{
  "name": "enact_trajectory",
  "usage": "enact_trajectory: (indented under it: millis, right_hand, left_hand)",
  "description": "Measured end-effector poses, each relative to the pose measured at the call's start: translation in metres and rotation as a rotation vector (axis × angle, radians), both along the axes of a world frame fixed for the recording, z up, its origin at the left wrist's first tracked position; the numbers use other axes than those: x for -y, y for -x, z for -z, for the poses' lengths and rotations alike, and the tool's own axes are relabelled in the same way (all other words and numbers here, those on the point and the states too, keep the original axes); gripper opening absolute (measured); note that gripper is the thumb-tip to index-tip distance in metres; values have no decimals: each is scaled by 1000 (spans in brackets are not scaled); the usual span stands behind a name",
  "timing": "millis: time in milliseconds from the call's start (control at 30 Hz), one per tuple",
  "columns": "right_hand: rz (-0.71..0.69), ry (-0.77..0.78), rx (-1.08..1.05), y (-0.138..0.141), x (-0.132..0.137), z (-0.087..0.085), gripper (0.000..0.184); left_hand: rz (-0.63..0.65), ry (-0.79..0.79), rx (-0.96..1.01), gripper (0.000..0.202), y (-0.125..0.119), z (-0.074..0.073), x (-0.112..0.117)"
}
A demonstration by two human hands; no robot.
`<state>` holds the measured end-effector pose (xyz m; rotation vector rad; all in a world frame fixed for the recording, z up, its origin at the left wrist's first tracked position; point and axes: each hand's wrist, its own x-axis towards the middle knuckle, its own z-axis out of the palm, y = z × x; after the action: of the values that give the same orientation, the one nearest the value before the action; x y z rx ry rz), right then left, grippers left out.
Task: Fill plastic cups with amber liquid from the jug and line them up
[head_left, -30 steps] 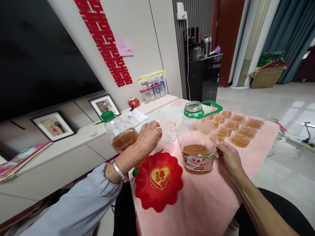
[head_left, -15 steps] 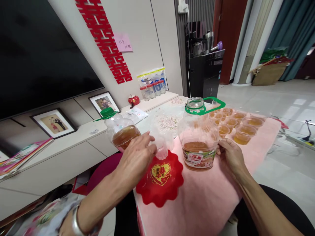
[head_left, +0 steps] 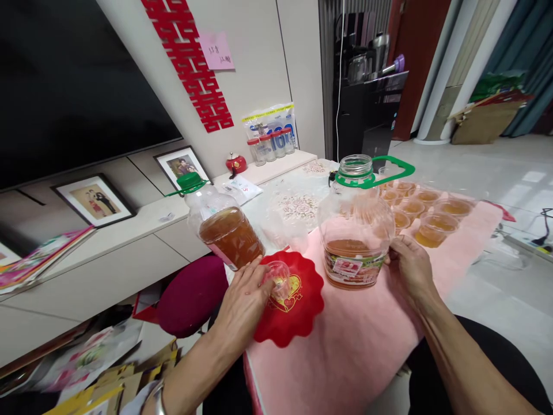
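Note:
My left hand [head_left: 242, 300] grips a small clear plastic cup [head_left: 279, 278] and holds it on a red scalloped plate [head_left: 298, 308] with a gold heart. My right hand [head_left: 408, 268] rests against the side of an open clear jug [head_left: 354, 230] with a green handle ring, holding amber liquid near its bottom. A second jug [head_left: 222, 225] with a green cap and more amber liquid stands left of the plate. Both jugs and the plate are on a pink cloth [head_left: 354, 351].
Several small cups of amber liquid [head_left: 425, 210] stand behind the open jug. A stack of clear cups in plastic wrap [head_left: 287, 227] lies behind the plate. A low white cabinet [head_left: 108, 259] with framed photos runs along the left; a maroon cushion [head_left: 192, 294] sits below.
My left hand pulled back from the wrapped cup stack with one clear cup and lowered it onto the red plate. My right hand stayed on the open jug.

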<state>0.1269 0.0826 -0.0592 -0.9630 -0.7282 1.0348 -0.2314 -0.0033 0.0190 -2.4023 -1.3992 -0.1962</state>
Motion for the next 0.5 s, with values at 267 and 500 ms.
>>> enact_trajectory:
  millis: [267,500]
  right_hand:
    - [10,-98,29,0,1,-1,30]
    - [-95,-154,63,3,5,-7,26]
  left_hand:
    - [37,-81,112,29,-4,-8,12]
    - [-79,232,674,75,-74,-12,24]
